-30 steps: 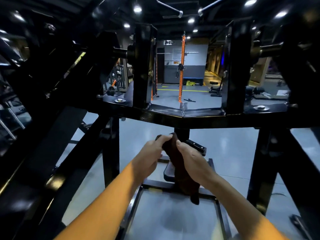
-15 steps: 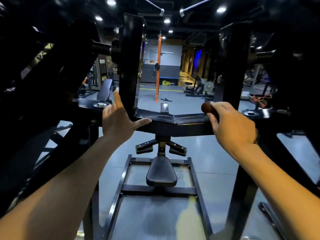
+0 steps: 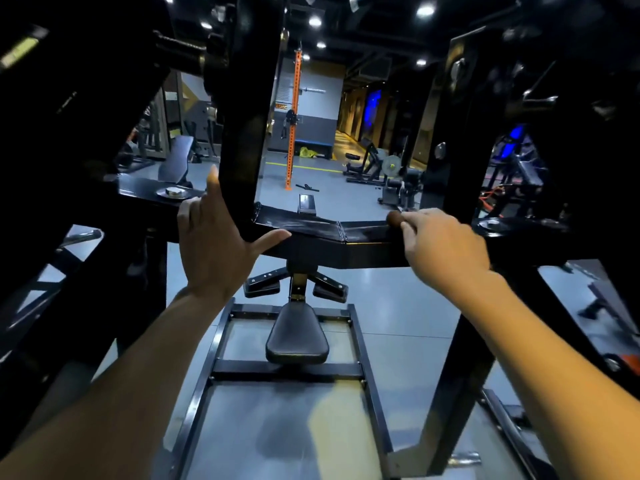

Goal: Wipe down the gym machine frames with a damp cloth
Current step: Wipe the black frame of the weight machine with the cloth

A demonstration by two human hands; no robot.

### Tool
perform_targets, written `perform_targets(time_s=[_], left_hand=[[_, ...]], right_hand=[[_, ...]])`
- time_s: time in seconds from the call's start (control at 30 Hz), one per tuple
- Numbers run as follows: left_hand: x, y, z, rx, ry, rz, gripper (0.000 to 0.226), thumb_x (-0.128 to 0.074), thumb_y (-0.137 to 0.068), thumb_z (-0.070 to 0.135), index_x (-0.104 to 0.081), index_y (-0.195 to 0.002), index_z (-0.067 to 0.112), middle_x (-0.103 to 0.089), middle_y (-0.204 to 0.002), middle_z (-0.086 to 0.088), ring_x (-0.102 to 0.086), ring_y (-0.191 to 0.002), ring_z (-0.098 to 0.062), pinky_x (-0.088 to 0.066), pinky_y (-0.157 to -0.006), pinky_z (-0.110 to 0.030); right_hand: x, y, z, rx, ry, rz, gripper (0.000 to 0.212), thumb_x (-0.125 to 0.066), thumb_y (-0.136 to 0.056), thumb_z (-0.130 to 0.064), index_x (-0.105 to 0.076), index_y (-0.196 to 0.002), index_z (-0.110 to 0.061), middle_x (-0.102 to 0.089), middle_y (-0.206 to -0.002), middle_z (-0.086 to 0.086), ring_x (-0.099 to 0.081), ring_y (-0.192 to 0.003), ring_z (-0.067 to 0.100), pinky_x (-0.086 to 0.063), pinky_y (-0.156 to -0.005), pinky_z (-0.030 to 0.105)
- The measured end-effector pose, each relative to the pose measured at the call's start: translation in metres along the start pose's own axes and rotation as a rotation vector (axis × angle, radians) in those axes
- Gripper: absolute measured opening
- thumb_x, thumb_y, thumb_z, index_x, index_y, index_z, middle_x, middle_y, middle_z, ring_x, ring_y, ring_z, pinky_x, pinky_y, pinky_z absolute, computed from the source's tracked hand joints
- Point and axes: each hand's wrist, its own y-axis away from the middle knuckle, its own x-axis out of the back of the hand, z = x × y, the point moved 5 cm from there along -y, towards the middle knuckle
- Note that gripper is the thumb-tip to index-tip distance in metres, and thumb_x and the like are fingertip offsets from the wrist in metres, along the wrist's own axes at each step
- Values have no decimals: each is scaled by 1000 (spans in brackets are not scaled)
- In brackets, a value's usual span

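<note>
Frame [image 3: 311,233] crossbar runs across my view, seat [image 3: 297,336] below it. Left hand [image 3: 214,233] lies flat and spread at the upright's base, holding nothing; I read it as a brace. Right hand [image 3: 443,244] is curled round the brown cloth [image 3: 394,218], pressing it onto the bar to wipe; only a wad shows past the fingers.

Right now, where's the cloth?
In the head view, the cloth is bunched under the right hand, on the right side of the crossbar.
</note>
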Motion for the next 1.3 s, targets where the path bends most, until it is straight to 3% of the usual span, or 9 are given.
perform_targets(time_s=[0.2,0.4,0.53,0.67,0.77,0.87,1.0,1.1,1.3], left_hand=[[-1,-1,1,-1,4,-12,132,-64,-66,91,-22,-157,4,-62,-130,-18,-56,-123,-39,-28,-117,-49],[-2,-1,2,-3,-17,22,129,-60,-70,92,-26,-155,1,-59,-136,-20,-53,-127,-41,-27,-118,-50],[-2,1,-1,-8,-20,11,129,-56,-69,93,-26,-155,2,-57,-138,-19,-53,-126,-41,-28,-117,-50],[-3,0,-1,-6,-21,13,129,-61,-69,91,-27,-155,2,-57,-136,-19,-53,-125,-40,-29,-116,-50],[-4,0,-1,-15,-7,5,128,-51,-69,97,-27,-155,5,-59,-130,-15,-54,-123,-37,-29,-116,-48],[-5,-1,-2,-9,-4,2,128,-54,-69,95,-26,-155,5,-58,-134,-16,-53,-126,-38,-29,-117,-50],[-6,2,-2,2,-17,14,129,-54,-69,95,-26,-155,3,-59,-131,-18,-52,-126,-39,-27,-117,-49],[-6,2,-1,4,-32,8,130,-50,-70,95,-26,-155,0,-57,-133,-22,-51,-127,-40,-25,-118,-49],[-7,2,-3,8,-42,2,128,-52,-71,92,-27,-154,-2,-55,-138,-23,-49,-129,-41,-25,-118,-50]], right_hand=[[1,31,-58,282,-188,-17,38,-41,-110,-43,-57,-145,-40,-52,-153,-12,-61,-122,22,-55,-84,37],[1,-7,-17,-52,-102,-54,37,-39,-109,-42,-67,-131,-29,-61,-123,10,-61,-93,34,-46,-73,38],[1,22,-70,254,-193,-89,35,-43,-109,-42,-59,-141,-39,-64,-138,0,-65,-110,30,-57,-86,41],[11,0,-24,112,-91,-233,35,-43,-110,-40,-56,-143,-42,-68,-110,4,-62,-70,20,-54,-61,33],[6,-22,-18,-27,-107,-176,37,-42,-108,-43,-63,-138,-35,-69,-120,10,-65,-93,32,-56,-78,40],[-5,-2,-59,168,-187,-157,36,-42,-109,-43,-62,-138,-37,-70,-122,5,-66,-97,29,-59,-84,44],[14,7,-36,183,-52,-226,34,-41,-110,-41,-55,-140,-48,-67,-106,0,-61,-67,15,-53,-59,31],[9,-26,-19,-13,47,-211,35,-38,-110,-38,-61,-136,-35,-67,-116,10,-57,-79,26,-48,-68,35],[4,1,-61,234,-27,-209,32,-42,-109,-38,-57,-137,-41,-68,-100,1,-59,-73,21,-44,-55,29]])
